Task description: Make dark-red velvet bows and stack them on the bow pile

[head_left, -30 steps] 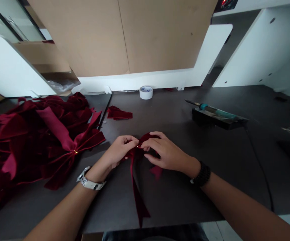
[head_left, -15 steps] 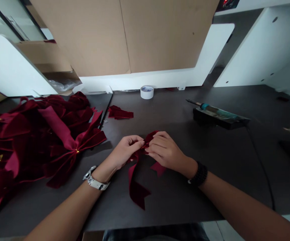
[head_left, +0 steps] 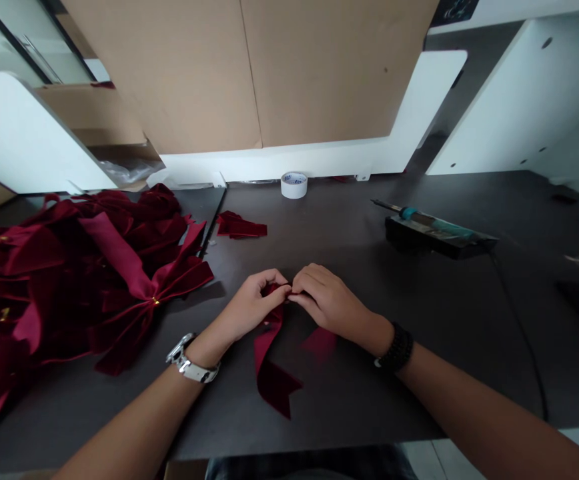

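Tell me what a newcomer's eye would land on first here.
The heap of dark red velvet bows dominates the left of the dark tabletop. At centre, the left hand and right hand pinch a gathered velvet ribbon, its tails lying on the tabletop. To the right sits a teal-handled soldering iron.

Work bay, dark desk, cardboard back panels, dim indoor light.
Dark grey desktop (head_left: 349,407); far side tan cardboard panels (head_left: 169,73); white partitions (head_left: 524,107) L & R; glass pane (head_left: 4,33) far L; pale tile floor (head_left: 474,460) near R.
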A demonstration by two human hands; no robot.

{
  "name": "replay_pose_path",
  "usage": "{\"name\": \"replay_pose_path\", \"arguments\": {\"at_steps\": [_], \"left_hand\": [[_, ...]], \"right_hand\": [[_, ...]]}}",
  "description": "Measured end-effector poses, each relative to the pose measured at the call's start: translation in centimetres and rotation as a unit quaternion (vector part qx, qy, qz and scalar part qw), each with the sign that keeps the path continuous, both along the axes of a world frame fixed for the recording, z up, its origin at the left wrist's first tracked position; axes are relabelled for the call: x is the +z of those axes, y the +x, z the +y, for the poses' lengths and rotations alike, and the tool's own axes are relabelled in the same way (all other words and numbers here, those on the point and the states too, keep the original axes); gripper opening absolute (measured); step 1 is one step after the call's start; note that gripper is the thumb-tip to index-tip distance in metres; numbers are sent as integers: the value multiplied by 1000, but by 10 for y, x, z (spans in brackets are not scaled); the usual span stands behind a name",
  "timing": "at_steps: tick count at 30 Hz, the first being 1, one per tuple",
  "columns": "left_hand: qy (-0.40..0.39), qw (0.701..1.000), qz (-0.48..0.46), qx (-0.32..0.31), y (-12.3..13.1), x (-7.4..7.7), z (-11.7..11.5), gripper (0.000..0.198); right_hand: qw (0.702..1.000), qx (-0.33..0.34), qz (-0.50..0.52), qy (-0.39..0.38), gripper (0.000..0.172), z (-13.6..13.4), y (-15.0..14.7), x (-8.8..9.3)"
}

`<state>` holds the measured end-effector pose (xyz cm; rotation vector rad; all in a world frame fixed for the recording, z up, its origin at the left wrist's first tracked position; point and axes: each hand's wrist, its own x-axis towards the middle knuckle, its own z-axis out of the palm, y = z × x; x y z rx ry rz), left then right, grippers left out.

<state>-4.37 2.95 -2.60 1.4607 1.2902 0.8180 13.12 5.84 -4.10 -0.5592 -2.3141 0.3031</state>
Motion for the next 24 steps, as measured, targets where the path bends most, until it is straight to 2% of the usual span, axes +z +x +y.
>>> {"name": "replay_pose_path", "arguments": {"at_steps": [5,12,19,24], "left_hand": [[93,993,53,-39,-3,-4,4,18],[83,993,42,-76,-5,-4,3,19],[100,986,84,-103,0,-4,-1,23],[118,979,114,-117,-1,-4,-2,24]], "right_hand": [[986,3,72,-150,10,-1,0,-8],[949,25,94,-298,13,4,2,-4],[937,-24,43,-346,14,7,7,2],[930,-27,31,-365,15,9,10,4]]}}
